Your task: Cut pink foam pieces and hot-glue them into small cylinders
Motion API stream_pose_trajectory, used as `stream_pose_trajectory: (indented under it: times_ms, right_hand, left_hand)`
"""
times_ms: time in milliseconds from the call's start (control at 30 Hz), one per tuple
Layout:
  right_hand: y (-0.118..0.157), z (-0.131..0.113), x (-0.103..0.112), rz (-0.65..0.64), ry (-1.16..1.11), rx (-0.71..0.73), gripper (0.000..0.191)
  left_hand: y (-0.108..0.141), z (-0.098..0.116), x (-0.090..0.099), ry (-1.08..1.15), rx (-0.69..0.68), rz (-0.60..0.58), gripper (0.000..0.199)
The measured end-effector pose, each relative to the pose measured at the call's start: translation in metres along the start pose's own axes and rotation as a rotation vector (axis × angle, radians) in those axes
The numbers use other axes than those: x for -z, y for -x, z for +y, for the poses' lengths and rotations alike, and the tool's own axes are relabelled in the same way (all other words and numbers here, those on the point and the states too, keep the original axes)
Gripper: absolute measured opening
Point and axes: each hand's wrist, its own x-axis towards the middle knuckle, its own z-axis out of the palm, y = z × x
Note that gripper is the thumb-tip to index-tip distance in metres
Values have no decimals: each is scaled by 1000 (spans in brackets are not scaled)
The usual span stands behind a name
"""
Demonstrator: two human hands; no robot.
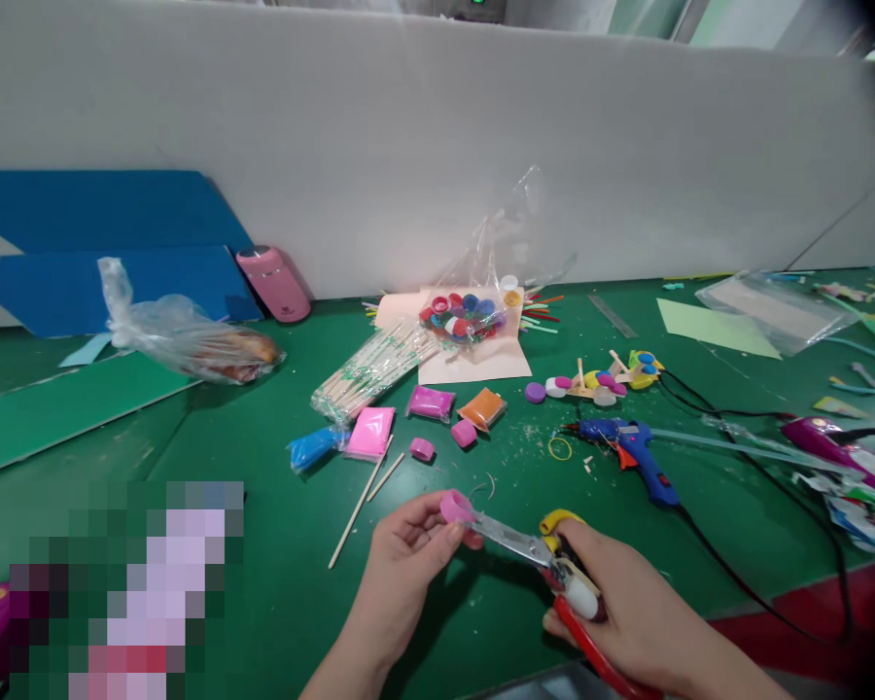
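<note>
Head view: The left hand [415, 544] is holding up a small, round pink ring-shaped piece [450, 505] above a smooth green desk [284, 603], its grip pinching the piece between thumb and fingers. The right hand [619, 583] is gripping a pair of metal-bladed scissors with yellow and red handles [511, 540], its grip wrapping around the handles. The blades are pointing left, their tips meeting the ring-shaped piece at its right side; how far they are reaching into it, I cannot tell. Beyond the hands, two similar pink pieces, one nearer [421, 448] and one farther [464, 433], are lying near a shiny orange packet [482, 408]. Two thin pale wooden sticks [361, 501] are resting to the left, touching or nearly so. A blue glue gun with an orange trigger [646, 462] is lying to the right.
</note>
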Motion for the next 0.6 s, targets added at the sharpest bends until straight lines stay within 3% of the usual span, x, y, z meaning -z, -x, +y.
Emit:
stream_pose_trajectory:
  times_ms: [600]
  right_hand:
    - [-2, -4, 3, -1, 30, -35, 28]
  left_hand:
    - [0, 3, -9, -24, -41, 106, 20]
